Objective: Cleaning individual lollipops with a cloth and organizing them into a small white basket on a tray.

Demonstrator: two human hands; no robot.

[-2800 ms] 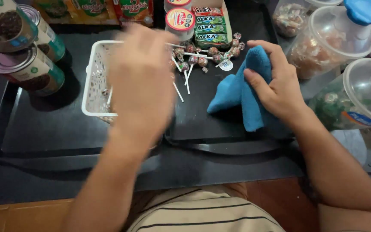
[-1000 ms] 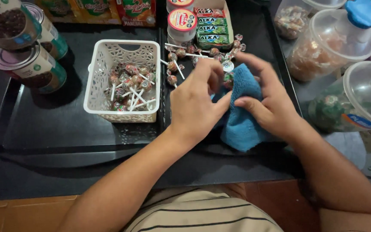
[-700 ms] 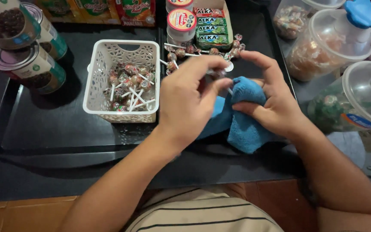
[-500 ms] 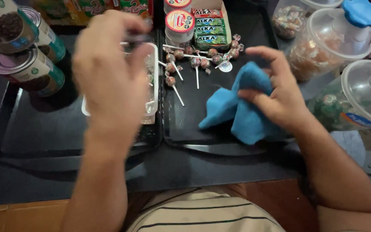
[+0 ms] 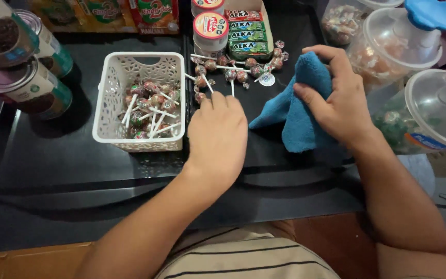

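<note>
Black tray (image 5: 52, 155) before us: our left hand (image 5: 218, 134), fingers curled down, touches loose lollipops (image 5: 228, 70) whose sticks point mostly toward us, white basket (image 5: 138, 101) just left of it; our right hand (image 5: 336, 98) pinches a blue cloth (image 5: 295, 113).

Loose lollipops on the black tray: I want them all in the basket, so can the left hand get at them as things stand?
Probably yes: the left hand already lies beside the loose lollipops, with nothing between them.

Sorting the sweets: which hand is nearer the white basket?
Left. The left hand sits just right of the white basket; the right hand is farther right, holding the blue cloth.
</note>
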